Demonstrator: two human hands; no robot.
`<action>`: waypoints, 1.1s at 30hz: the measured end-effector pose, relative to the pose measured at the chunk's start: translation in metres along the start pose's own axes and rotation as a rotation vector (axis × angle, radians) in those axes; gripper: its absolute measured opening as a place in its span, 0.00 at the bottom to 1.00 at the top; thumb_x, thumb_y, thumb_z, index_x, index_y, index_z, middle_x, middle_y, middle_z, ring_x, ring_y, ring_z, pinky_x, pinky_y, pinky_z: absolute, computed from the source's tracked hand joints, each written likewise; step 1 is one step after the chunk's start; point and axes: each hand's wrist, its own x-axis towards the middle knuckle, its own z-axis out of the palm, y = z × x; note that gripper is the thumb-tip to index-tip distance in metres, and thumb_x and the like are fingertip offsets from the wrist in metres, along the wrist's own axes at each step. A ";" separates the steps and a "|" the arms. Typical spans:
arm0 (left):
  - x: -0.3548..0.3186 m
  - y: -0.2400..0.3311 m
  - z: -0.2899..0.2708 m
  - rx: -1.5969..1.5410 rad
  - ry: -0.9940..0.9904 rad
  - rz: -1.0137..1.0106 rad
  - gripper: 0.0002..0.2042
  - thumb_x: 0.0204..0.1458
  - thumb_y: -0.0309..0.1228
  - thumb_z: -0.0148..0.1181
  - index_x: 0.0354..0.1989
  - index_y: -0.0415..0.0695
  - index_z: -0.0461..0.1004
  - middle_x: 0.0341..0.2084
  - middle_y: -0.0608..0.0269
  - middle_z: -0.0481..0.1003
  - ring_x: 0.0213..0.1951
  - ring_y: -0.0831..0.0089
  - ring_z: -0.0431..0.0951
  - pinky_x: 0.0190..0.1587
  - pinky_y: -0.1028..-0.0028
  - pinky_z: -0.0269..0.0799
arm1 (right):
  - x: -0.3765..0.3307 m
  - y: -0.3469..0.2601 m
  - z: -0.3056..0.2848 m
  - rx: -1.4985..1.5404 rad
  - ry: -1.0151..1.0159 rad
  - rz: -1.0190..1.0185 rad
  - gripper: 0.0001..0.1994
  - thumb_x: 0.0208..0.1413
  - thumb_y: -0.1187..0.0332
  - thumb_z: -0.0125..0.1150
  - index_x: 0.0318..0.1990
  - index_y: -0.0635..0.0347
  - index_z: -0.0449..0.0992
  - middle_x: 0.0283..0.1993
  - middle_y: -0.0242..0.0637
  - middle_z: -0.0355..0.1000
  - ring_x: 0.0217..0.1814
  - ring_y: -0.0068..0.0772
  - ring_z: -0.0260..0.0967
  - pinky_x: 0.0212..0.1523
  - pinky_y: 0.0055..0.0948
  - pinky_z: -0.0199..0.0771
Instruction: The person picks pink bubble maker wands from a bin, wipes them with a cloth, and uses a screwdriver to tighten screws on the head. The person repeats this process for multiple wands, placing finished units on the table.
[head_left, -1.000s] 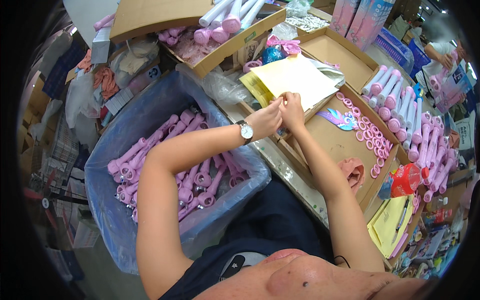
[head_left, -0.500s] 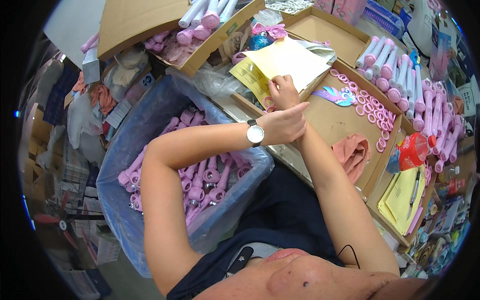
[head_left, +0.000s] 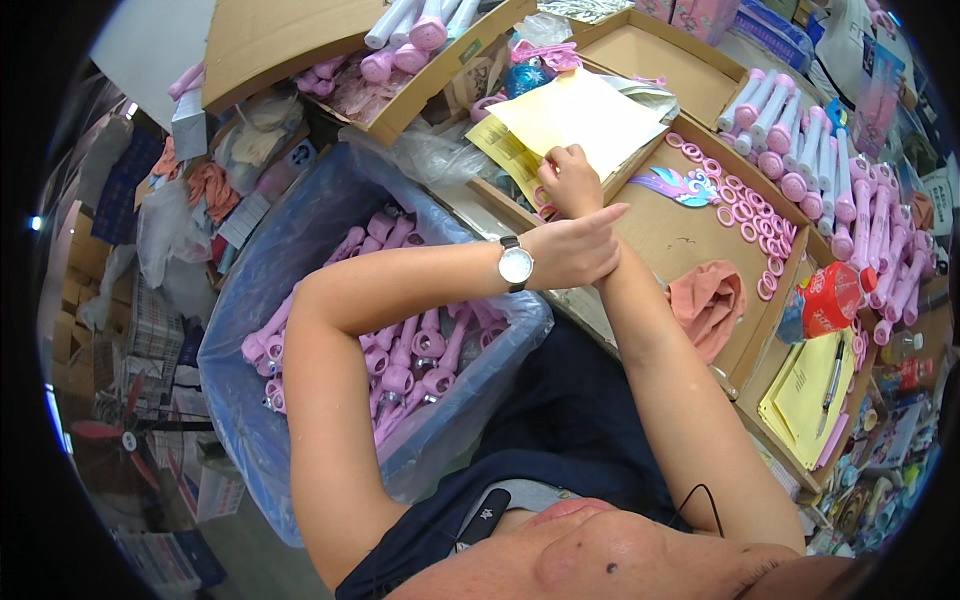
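My left hand (head_left: 572, 250), with a watch (head_left: 515, 265) on its wrist, is wrapped round my right wrist, one finger or thumb sticking out to the right. My right hand (head_left: 570, 182) has its fingers curled in at the lower edge of a pale yellow sheet of paper (head_left: 575, 115); whether anything is inside them is hidden. A shallow cardboard tray (head_left: 650, 225) lies beneath my wrists. In it are many pink rings (head_left: 742, 212), a purple and blue wing-shaped piece (head_left: 680, 186) and a crumpled salmon cloth (head_left: 708, 310).
At my left stands a blue-lined bin (head_left: 235, 400) with pink plastic handles (head_left: 400, 375). White and pink wands (head_left: 775, 125) lie in rows at the right, near a red-labelled bottle (head_left: 832, 300). A pen (head_left: 832, 375) rests on yellow papers (head_left: 800, 410). An open carton (head_left: 440, 75) stands at the back.
The whole view has shifted slightly. My right hand's fingers are curled in more than before, while my left hand keeps its place on the right wrist.
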 end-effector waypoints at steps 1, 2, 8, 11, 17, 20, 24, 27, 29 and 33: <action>0.001 0.001 0.000 0.007 0.007 0.007 0.12 0.44 0.31 0.51 0.36 0.40 0.75 0.29 0.66 0.73 0.40 0.68 0.75 0.70 0.58 0.52 | 0.000 0.000 0.000 0.005 -0.002 0.006 0.09 0.53 0.64 0.56 0.35 0.58 0.78 0.39 0.46 0.71 0.36 0.50 0.73 0.40 0.40 0.75; 0.001 0.001 -0.001 0.019 0.010 0.016 0.12 0.44 0.31 0.51 0.36 0.40 0.75 0.29 0.66 0.73 0.40 0.69 0.75 0.70 0.58 0.51 | 0.000 0.001 0.001 0.001 0.010 -0.006 0.09 0.53 0.64 0.57 0.35 0.58 0.79 0.39 0.46 0.71 0.36 0.49 0.73 0.40 0.40 0.75; 0.003 0.004 -0.005 0.072 -0.013 0.027 0.12 0.45 0.31 0.51 0.35 0.40 0.76 0.28 0.67 0.74 0.40 0.70 0.76 0.70 0.58 0.51 | 0.000 0.002 0.003 -0.002 0.046 -0.048 0.10 0.53 0.62 0.56 0.34 0.57 0.78 0.39 0.46 0.71 0.34 0.50 0.74 0.38 0.43 0.75; 0.004 0.005 -0.007 0.074 -0.034 0.029 0.12 0.45 0.31 0.51 0.35 0.40 0.76 0.29 0.67 0.74 0.41 0.70 0.76 0.71 0.58 0.51 | 0.000 0.002 0.002 -0.002 0.016 -0.033 0.10 0.53 0.62 0.56 0.34 0.57 0.79 0.39 0.46 0.72 0.35 0.50 0.74 0.39 0.42 0.75; 0.007 0.006 -0.004 0.056 -0.043 0.013 0.12 0.45 0.31 0.50 0.35 0.40 0.76 0.32 0.63 0.76 0.42 0.68 0.76 0.70 0.59 0.51 | 0.001 0.001 0.001 0.008 -0.004 0.007 0.11 0.53 0.60 0.56 0.33 0.57 0.79 0.40 0.45 0.72 0.36 0.49 0.74 0.40 0.42 0.75; 0.009 0.008 -0.002 0.061 -0.037 0.006 0.12 0.46 0.32 0.50 0.35 0.40 0.76 0.32 0.62 0.76 0.43 0.68 0.76 0.70 0.59 0.52 | 0.000 0.001 0.001 0.019 0.005 0.011 0.11 0.53 0.60 0.56 0.33 0.57 0.79 0.40 0.44 0.72 0.36 0.49 0.74 0.40 0.42 0.74; 0.011 0.011 -0.001 0.093 -0.026 0.000 0.13 0.46 0.32 0.49 0.35 0.39 0.76 0.32 0.62 0.76 0.43 0.68 0.76 0.69 0.59 0.53 | -0.001 0.002 0.002 0.008 0.034 -0.002 0.10 0.53 0.61 0.58 0.32 0.56 0.79 0.38 0.43 0.72 0.35 0.47 0.73 0.39 0.40 0.75; 0.013 0.012 -0.001 0.092 -0.043 0.013 0.13 0.46 0.32 0.49 0.34 0.39 0.76 0.32 0.62 0.76 0.43 0.67 0.76 0.70 0.60 0.52 | 0.000 0.003 0.004 0.006 0.043 -0.011 0.09 0.53 0.61 0.58 0.32 0.56 0.79 0.37 0.43 0.72 0.34 0.46 0.73 0.38 0.39 0.75; 0.014 0.012 -0.001 0.115 -0.005 0.017 0.12 0.49 0.33 0.47 0.31 0.40 0.76 0.29 0.61 0.76 0.41 0.66 0.77 0.71 0.57 0.47 | 0.000 0.005 0.005 0.005 0.052 -0.018 0.09 0.53 0.61 0.59 0.32 0.56 0.79 0.37 0.42 0.72 0.34 0.46 0.73 0.38 0.39 0.75; 0.017 0.013 -0.002 0.143 -0.031 0.022 0.12 0.49 0.33 0.47 0.29 0.39 0.77 0.27 0.60 0.75 0.39 0.63 0.76 0.70 0.56 0.47 | 0.000 0.006 0.006 0.003 0.067 -0.027 0.09 0.53 0.61 0.59 0.32 0.55 0.79 0.37 0.42 0.72 0.34 0.47 0.73 0.38 0.39 0.75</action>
